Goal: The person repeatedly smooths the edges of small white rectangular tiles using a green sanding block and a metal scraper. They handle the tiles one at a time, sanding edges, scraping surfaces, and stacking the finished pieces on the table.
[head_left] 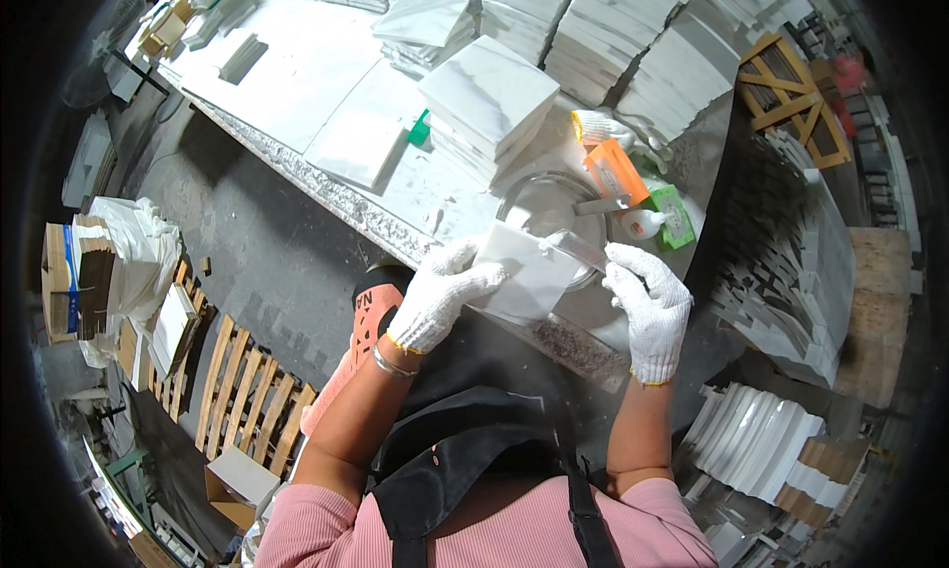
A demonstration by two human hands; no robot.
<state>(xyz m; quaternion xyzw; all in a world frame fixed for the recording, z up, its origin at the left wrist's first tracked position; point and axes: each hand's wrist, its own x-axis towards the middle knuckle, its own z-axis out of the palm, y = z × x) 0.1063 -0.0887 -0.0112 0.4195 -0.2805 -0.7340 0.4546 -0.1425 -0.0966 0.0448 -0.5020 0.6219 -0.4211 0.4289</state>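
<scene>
White tile (534, 276) is up in the person's grip, right in front of the body, over the near edge of the desk (400, 227); the left hand (440, 296), in a white knit glove, is clamped on its left side, thumb lying on the pale face; over on the other side comes the right hand (650, 306), gloved to match, fingers and thumb pinched together on a flat scraper (576, 249), its blade meeting the tile's upper right corner, or so close that a gap cannot be told; just behind the tile sits a round bowl (514, 197) with white matter inside, partly hidden by the tile, and a second scraper (600, 205) reaches over its right rim; to the right of that, a tight little cluster: an orange box (615, 173) standing tilted, a white bottle (643, 224), and a green box (673, 217) touching or just beside it; behind the orange box lies a loose glove (600, 128) with a yellow cuff; farther back rises a stack of marble tiles (489, 88), grey-veined on top, with a single slab (358, 153) lying flat to its left and a small green object (420, 128) between them; out on the floor (242, 247), lower left, rests a slatted wooden pallet (247, 390); far right, a wooden crate (791, 98) leans beyond the desk.
</scene>
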